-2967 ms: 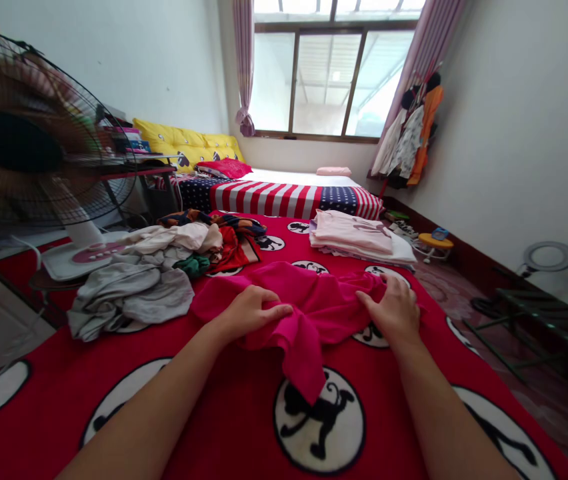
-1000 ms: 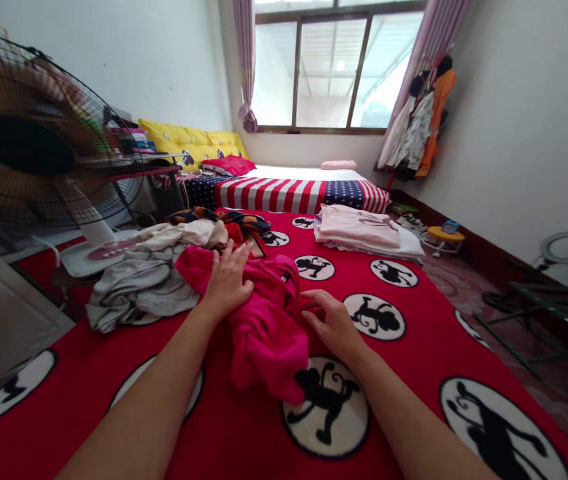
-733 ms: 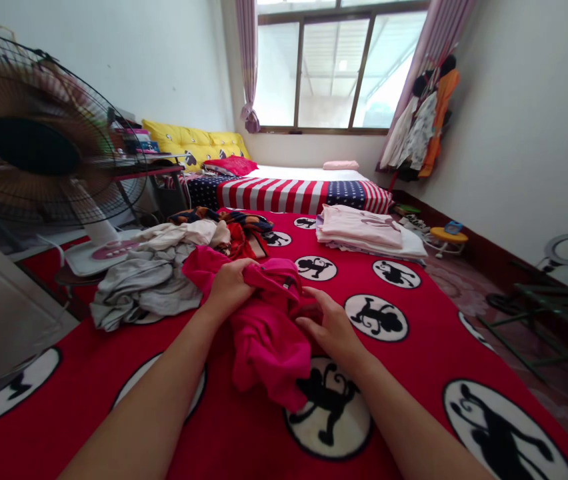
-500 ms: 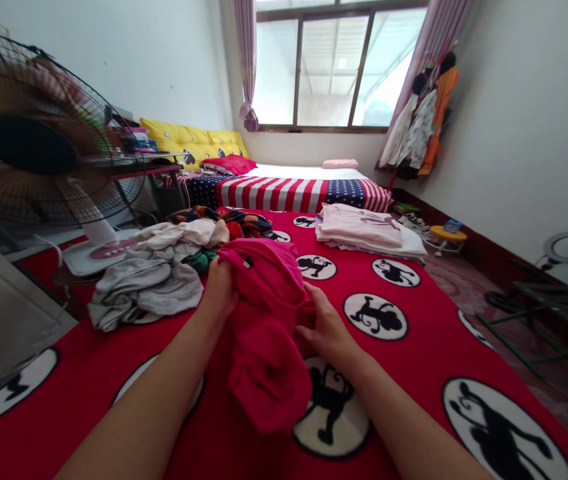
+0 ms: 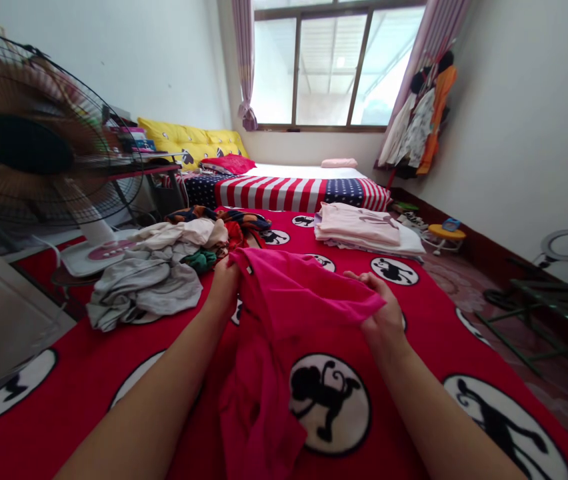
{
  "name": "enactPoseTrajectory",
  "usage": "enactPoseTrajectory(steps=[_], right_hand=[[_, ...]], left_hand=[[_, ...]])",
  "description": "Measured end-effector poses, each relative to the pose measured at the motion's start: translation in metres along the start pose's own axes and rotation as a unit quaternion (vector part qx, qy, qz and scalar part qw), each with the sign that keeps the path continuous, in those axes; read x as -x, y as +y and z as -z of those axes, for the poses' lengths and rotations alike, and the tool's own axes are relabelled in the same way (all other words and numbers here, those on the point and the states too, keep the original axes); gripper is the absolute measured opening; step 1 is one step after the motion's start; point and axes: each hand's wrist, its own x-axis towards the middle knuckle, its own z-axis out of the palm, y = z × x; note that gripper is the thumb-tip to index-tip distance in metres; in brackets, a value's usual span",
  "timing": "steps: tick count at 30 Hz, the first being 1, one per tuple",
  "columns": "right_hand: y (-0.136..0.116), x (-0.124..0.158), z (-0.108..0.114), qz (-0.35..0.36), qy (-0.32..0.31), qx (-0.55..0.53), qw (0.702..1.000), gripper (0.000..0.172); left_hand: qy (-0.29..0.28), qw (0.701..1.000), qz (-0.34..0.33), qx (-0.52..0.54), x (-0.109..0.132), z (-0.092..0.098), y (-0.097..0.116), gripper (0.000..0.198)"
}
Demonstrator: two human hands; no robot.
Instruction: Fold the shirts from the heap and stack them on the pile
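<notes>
A bright pink garment (image 5: 284, 313) is stretched between both my hands above the red blanket (image 5: 414, 373) with black monkey medallions. My left hand (image 5: 224, 283) grips its left edge, fingers closed on the cloth. My right hand (image 5: 381, 313) pinches the right edge, also closed on it. The lower part of the garment hangs down toward me and lies crumpled on the blanket.
A heap of unfolded clothes (image 5: 159, 273) lies to the left. A stack of folded pale clothes (image 5: 364, 230) sits at the far right. A running standing fan (image 5: 39, 160) is at left. Behind are a flag-patterned bed (image 5: 289, 190), a window, hanging clothes (image 5: 421, 127) and a folded rack (image 5: 544, 307).
The garment lay bunched under my hands; both hands took its edges, lifted it and pulled apart, my right hand moving to the right, so it now spreads open.
</notes>
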Motion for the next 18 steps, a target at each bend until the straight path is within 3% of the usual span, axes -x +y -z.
enactPoseTrajectory(steps=[3, 5, 8, 11, 13, 15, 18], right_hand=[[-0.014, -0.004, 0.001, -0.049, 0.097, -0.127, 0.986, 0.016], [-0.023, 0.004, -0.008, -0.023, 0.09, -0.079, 0.992, 0.018], [-0.034, 0.025, -0.027, 0.059, -0.061, 0.089, 0.992, 0.027], [-0.035, 0.04, -0.04, 0.113, -0.231, 0.233, 0.938, 0.057], [-0.029, 0.04, -0.039, 0.122, -0.261, 0.274, 0.918, 0.046], [-0.023, 0.032, -0.032, 0.087, -0.212, 0.265, 0.937, 0.018], [-0.025, 0.011, -0.011, 0.017, -0.035, 0.122, 0.992, 0.017]], left_hand=[[0.058, 0.997, 0.002, -0.046, -0.01, 0.009, -0.006, 0.033], [0.068, 0.994, -0.009, -0.086, -0.013, 0.011, -0.011, 0.034], [0.062, 0.992, -0.027, -0.104, -0.013, 0.01, -0.015, 0.031], [0.06, 0.995, -0.026, -0.071, -0.011, 0.008, -0.015, 0.028], [0.048, 0.998, -0.014, -0.036, -0.009, 0.006, -0.013, 0.028], [0.019, 1.0, -0.012, -0.018, -0.007, 0.005, -0.009, 0.031], [-0.052, 0.992, -0.061, -0.094, -0.004, 0.006, 0.002, 0.036]])
